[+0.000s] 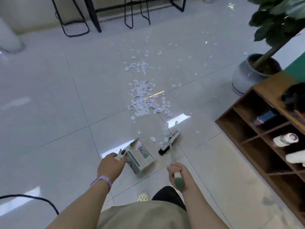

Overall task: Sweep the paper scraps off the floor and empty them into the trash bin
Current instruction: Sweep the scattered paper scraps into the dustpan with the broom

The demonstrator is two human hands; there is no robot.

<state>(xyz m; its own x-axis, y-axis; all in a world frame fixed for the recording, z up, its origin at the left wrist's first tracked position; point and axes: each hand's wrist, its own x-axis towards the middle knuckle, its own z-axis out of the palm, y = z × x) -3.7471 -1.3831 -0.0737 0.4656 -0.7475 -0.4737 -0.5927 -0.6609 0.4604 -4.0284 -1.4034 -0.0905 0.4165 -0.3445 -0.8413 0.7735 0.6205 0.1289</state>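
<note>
Here we grip the broom (170, 142) handle in our right hand (177, 171) and the dustpan (140, 156) in our left hand (110, 166); the paper scraps (145, 100), ahead on the tiles, look feather-light and prone to scatter.

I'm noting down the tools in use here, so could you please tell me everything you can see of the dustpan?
The dustpan is a boxy, pale plastic-looking pan with green trim, a ribbed strip and a printed label on its upper face. It sits tilted on the tiled floor, mouth toward the scraps, left of the broom head. The left hand grips its handle. A white scrap seems to lie at its mouth.
</note>
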